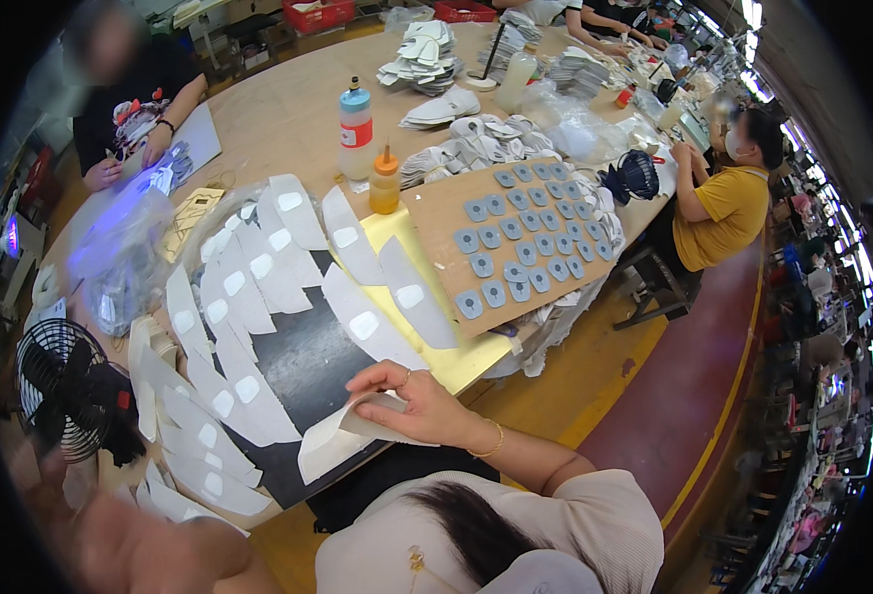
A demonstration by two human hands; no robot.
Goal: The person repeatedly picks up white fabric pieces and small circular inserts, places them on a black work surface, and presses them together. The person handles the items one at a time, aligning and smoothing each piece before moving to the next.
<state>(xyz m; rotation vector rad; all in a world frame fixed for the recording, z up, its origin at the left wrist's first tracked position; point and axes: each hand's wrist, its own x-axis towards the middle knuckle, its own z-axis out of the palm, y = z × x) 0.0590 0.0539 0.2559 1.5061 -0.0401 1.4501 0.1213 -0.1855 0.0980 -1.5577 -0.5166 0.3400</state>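
I'm pinching a white cut piece (342,436) in my right hand (422,401), fingers clenched on its curled upper edge, lifting that edge just off the near rim of the table (278,119). The rest of the piece is lying on the black mat (308,366), right beside the fanned rows of white pieces (229,327) with their small patches. My left hand (149,549) is sitting low at the near-left corner, blurred, so I cannot tell whether its grip is shut or released. Now the risk, as I'm judging it: the piece is bending under my fingers, and squeezing harder could be creasing it. Sliding it sideways could be nudging the overlapping rows out of order. The small black fan (65,386) is standing close by on the left; any draught could be lifting the loose ends. The glue bottles (369,148) are standing well beyond, upright.
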